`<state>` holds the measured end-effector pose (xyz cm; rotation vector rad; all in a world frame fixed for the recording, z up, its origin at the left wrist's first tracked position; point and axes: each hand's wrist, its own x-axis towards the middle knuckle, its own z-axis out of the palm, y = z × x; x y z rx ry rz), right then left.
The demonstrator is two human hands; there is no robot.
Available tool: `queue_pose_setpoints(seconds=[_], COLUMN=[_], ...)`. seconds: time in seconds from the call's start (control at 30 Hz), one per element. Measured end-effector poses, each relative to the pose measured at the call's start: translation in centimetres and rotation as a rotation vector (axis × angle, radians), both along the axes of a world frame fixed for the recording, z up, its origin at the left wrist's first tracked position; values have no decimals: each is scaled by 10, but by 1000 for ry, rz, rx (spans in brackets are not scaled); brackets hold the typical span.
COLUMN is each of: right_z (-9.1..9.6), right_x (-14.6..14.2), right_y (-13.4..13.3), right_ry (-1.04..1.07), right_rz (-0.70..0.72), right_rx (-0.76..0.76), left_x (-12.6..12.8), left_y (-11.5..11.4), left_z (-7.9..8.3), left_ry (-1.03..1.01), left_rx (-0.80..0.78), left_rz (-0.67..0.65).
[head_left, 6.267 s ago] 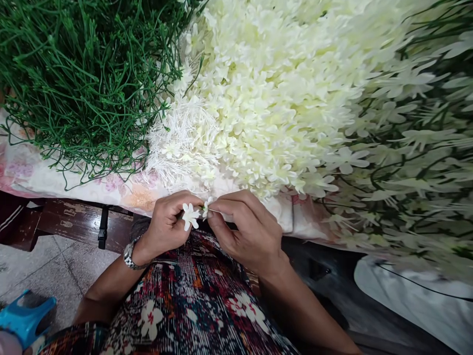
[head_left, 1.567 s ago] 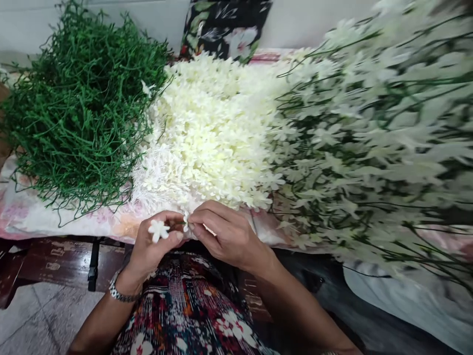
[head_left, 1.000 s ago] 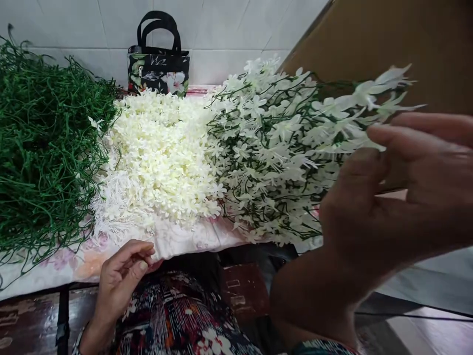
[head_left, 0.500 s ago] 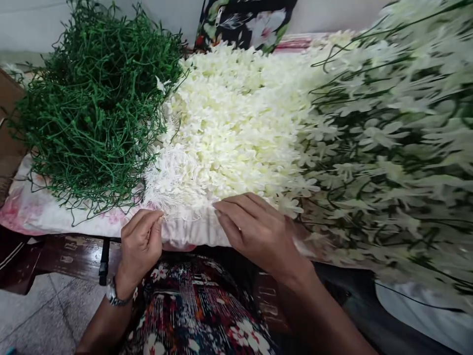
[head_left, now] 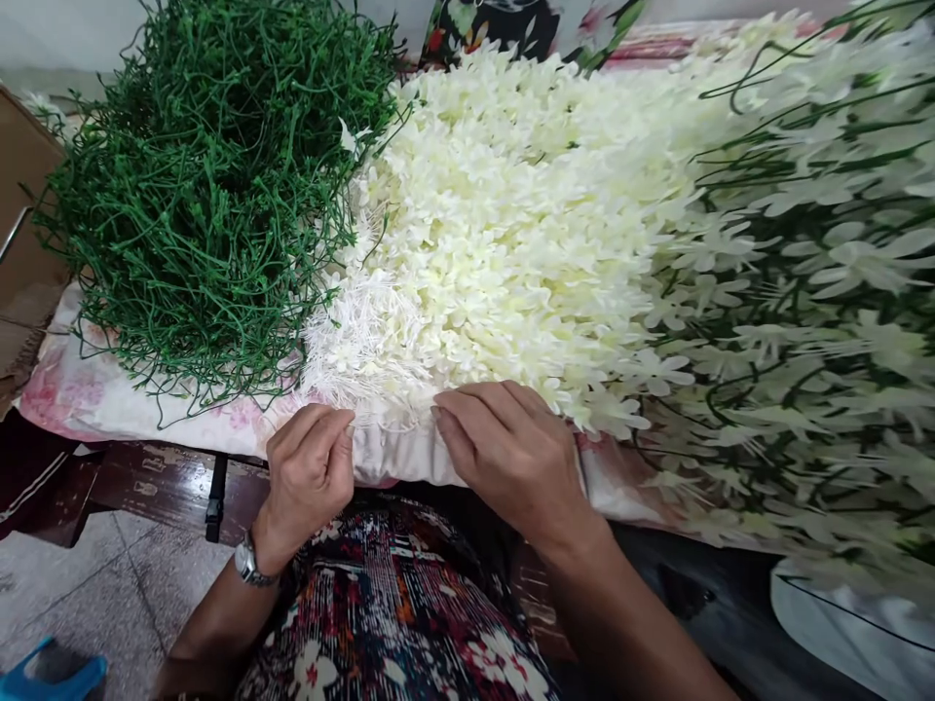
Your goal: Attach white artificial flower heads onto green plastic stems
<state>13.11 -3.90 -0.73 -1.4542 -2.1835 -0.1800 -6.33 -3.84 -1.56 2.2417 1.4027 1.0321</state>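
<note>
My left hand [head_left: 311, 462], a watch on its wrist, pinches at the table's front edge. Whatever sits between its thumb and forefinger is too small to make out. A short gap to the right, my right hand [head_left: 511, 453] has its fingertips pressed together, their contents hidden. Just beyond both hands lies a bunch of thin white artificial stamens [head_left: 357, 336]. Behind and to the right of them spreads a heap of cream-white artificial petals [head_left: 511, 224]. A tangled pile of green plastic stems [head_left: 211, 204] is at the left.
White flowers on green stems [head_left: 825, 331] are heaped along the right side. A pink-flowered cloth [head_left: 80, 394] covers the work surface. A cardboard box [head_left: 25, 214] stands at the left edge, and a black floral bag [head_left: 526, 29] at the back. Something blue [head_left: 62, 677] is on the floor.
The view has shifted, so the piles appear farther right or lower-left edges show more. My hands have come slightly closer together, both still pinched.
</note>
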Motion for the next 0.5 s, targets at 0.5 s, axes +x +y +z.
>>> queue_pose_setpoints(seconds=[0.5], right_z=[-4], right_x=[-31], right_y=[-13], right_ry=[603], right_rz=[294], right_rx=[-273], left_x=[10], left_y=[-20], left_z=[2], left_ry=[-642], left_rx=[-512], left_rz=[-56])
